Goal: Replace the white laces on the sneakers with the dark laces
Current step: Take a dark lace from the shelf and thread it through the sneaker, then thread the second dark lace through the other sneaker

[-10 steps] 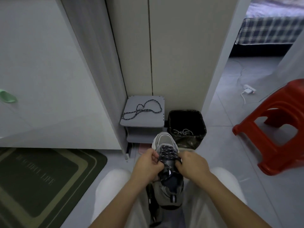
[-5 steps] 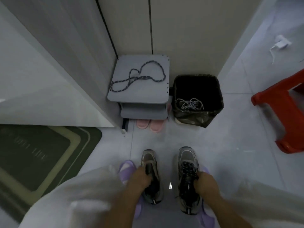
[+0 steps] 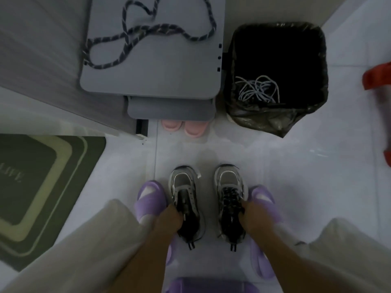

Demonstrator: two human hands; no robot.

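Observation:
Two grey sneakers stand side by side on the white tile floor. The left sneaker (image 3: pixel 184 193) has bare eyelets with no lace. The right sneaker (image 3: pixel 230 194) is laced with a dark lace. My left hand (image 3: pixel 169 218) grips the left sneaker at its opening. My right hand (image 3: pixel 251 216) grips the right sneaker at its outer side. A loose dark lace (image 3: pixel 148 37) lies coiled on top of the grey shoe rack (image 3: pixel 160 81). White laces (image 3: pixel 257 89) lie inside the black bin (image 3: pixel 275 115).
Purple slippers (image 3: pixel 149 199) are on my feet, outside both sneakers. Pink slippers (image 3: pixel 184 126) peek from under the rack. A green doormat (image 3: pixel 38 187) lies at the left. A red stool (image 3: pixel 378 81) stands at the right edge. A purple stool edge (image 3: pixel 211 285) shows below.
The laced sneaker came down from my lap to the floor beside the unlaced one. My view tilted down and moved closer to the floor. Each hand holds one sneaker.

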